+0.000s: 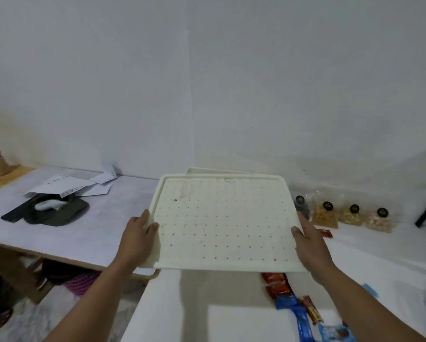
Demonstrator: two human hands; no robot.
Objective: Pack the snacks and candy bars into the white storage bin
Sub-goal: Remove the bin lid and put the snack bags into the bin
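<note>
Lid (222, 223) of the white storage bin is up in the air over the white table (231, 324), tilted toward the camera, held by both side edges. Left hand (138, 239) clamps the left rim, thumb on top and fingers curled under; right hand (310, 248) does the same on the right rim. It's a flat, rounded-corner rectangle of off-white plastic with a raised border and a grid of tiny holes, plus some brownish stains near its far edge. A sliver of the bin (207, 171) itself peeks out behind the lid's far edge.

Candy bars (296, 304) lie on the table just below the lid's near right corner: red wrappers, then shiny blue ones running to the near edge. Writing's too blurry to read. Another small red wrapper (326, 233) sits by the right wrist.

Along the table's far edge, right of the lid, four clear snack pouches (350, 215) stand in a row, each with a round black label I can't read, with yellowish and pale bits inside.

Off to the left, a grey desk (83, 233) carries loose papers (66, 187) and a white mouse (47, 205) on a dark pad (66, 214).
</note>
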